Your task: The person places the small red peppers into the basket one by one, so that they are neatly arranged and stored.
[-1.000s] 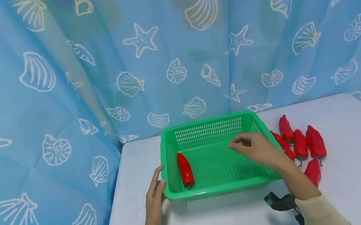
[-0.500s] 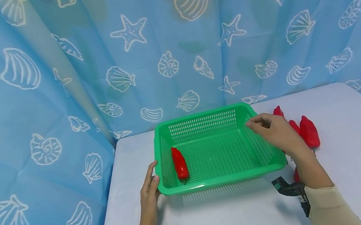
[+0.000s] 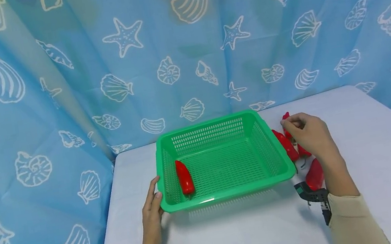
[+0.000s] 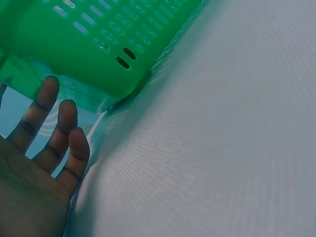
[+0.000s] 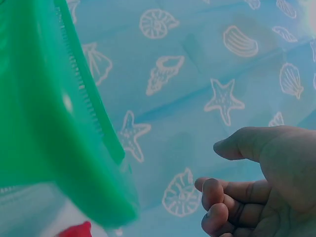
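"Glossy red peppers (image 3: 285, 145) lie clustered on the white tabletop (image 3: 244, 233); where do we find them from the right hand (image 3: 308, 132)?"

"Just left of its fingers and partly hidden by it in the head view, with one beside its wrist. We see its fingers loosely curled, thumb apart from them, grasping nothing; whether a fingertip touches a pepper, we cannot tell."

"And the left hand (image 3: 150, 208)?"

"Fingers spread, resting against the left side of the green rectangular plastic basket (image 3: 229, 191)."

"What do we see inside that basket?"

"One long red pepper (image 3: 184, 178), lying near the left wall, stem end toward us. The clustered ones sit outside, just beside the right wall."
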`<action>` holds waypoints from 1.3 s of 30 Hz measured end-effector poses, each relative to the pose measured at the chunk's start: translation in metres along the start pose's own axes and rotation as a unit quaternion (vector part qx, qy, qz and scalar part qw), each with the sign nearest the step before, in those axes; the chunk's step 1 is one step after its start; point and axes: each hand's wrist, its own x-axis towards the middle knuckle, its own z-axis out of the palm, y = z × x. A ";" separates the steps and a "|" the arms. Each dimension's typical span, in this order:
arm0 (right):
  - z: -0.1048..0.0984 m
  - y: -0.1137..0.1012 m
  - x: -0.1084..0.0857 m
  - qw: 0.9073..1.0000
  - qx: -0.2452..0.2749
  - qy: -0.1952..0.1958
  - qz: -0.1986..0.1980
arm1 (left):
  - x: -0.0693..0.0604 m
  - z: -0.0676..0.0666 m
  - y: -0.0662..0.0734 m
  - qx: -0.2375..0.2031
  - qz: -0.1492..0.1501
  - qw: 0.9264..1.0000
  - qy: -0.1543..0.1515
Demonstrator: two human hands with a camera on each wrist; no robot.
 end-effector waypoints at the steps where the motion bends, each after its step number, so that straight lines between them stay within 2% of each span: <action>1: 0.000 0.001 0.000 1.000 -0.002 0.002 0.005 | 0.000 -0.001 0.000 0.002 -0.003 1.000 0.003; 8: -0.004 0.014 0.002 0.999 -0.014 0.004 0.042 | -0.002 -0.002 0.001 0.012 -0.007 1.000 0.011; 15: -0.008 0.024 0.002 0.998 -0.020 0.014 0.055 | -0.003 -0.002 0.001 0.017 -0.012 1.000 0.010; 26: -0.010 0.038 0.006 0.994 -0.037 0.017 0.098 | -0.002 -0.002 0.001 0.012 -0.010 1.000 0.009; 39: -0.007 0.065 0.010 0.987 -0.036 -0.020 0.157 | -0.001 -0.001 0.004 0.016 -0.009 1.000 0.001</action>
